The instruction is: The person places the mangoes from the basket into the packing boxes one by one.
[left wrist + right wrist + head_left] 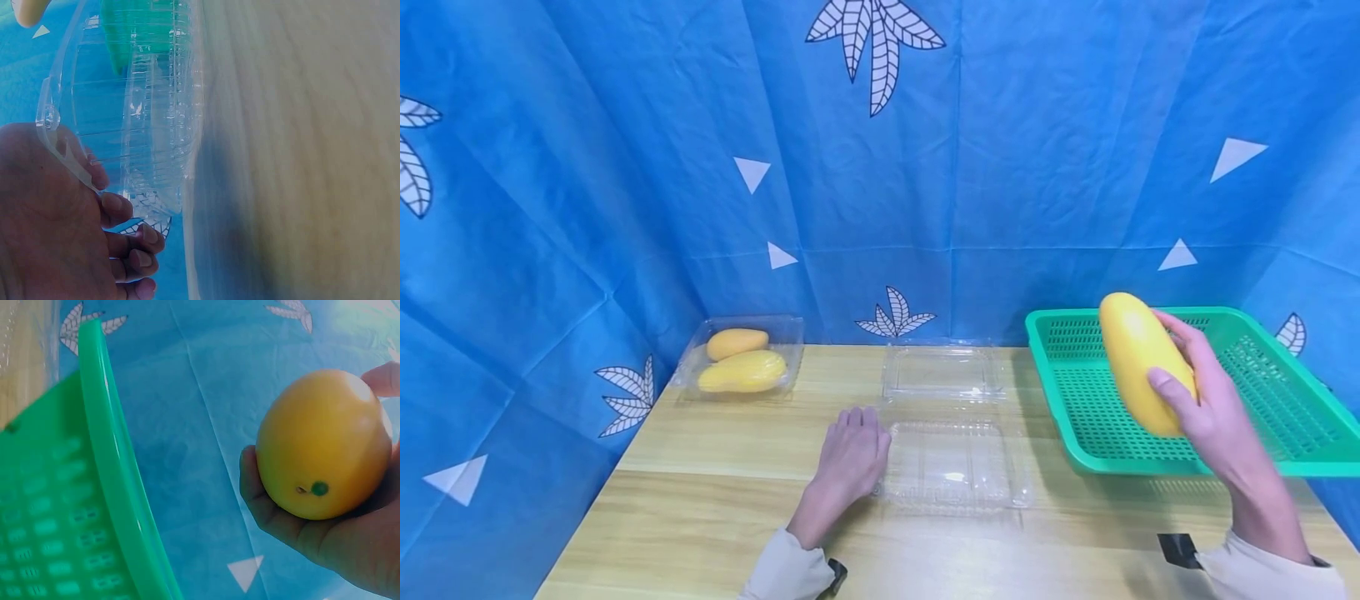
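My right hand [1210, 408] grips a large yellow mango [1138, 362], holding it up over the green basket. The right wrist view shows the fruit's rounded end with a small green spot, fingers and thumb wrapped round its sides. On the table my left hand [853, 454] pinches the left rim of a clear plastic clamshell box [951, 467]. In the left wrist view the thumb and index finger meet at that rim, the other fingers curled below. The box lies opened out, its lid [943, 372] toward the back, with no fruit inside.
A second clear box [793, 337] at the back left holds a smaller orange-yellow mango [737, 342] and a longer yellow fruit [743, 372]. The green perforated basket [1060, 417] stands at the right. Blue patterned cloth [880, 192] hangs behind the wooden table [700, 500].
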`<state>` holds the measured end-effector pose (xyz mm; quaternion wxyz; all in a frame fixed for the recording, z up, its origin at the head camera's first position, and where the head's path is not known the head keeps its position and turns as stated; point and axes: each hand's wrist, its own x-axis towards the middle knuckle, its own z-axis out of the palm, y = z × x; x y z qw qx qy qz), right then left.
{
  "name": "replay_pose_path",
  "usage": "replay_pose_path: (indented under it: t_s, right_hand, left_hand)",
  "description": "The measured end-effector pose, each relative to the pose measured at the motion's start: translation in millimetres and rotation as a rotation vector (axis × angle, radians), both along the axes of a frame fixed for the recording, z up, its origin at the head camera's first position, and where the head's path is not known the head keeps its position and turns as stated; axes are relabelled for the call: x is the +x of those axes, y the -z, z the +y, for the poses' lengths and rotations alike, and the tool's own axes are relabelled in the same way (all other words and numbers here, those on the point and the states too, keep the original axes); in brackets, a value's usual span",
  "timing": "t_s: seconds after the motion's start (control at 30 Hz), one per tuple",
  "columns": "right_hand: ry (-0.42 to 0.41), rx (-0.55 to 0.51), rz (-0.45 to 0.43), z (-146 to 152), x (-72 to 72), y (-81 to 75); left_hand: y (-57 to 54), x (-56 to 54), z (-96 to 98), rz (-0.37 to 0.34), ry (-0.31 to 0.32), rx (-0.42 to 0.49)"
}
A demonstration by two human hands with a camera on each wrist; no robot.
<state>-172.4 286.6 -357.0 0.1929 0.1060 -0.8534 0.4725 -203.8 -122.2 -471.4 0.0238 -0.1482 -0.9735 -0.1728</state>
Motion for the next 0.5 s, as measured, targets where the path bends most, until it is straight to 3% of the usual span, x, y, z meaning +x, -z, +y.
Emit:
replay_pose_path:
  t_s: [0.27, 0.5]
  right_hand:
    - [-0.120, 0.008, -0.031, -21.7, 3.7, -5.6]
    - [-0.178, -0.013, -0.089, -38.7, 6.4, -7.1]
  left_hand:
    - [-0.2, 0.0, -0.8, -0.002, 0.002, -0.001]
    - [0.6, -0.4, -0.1, -0.019, 0.002, -0.003]
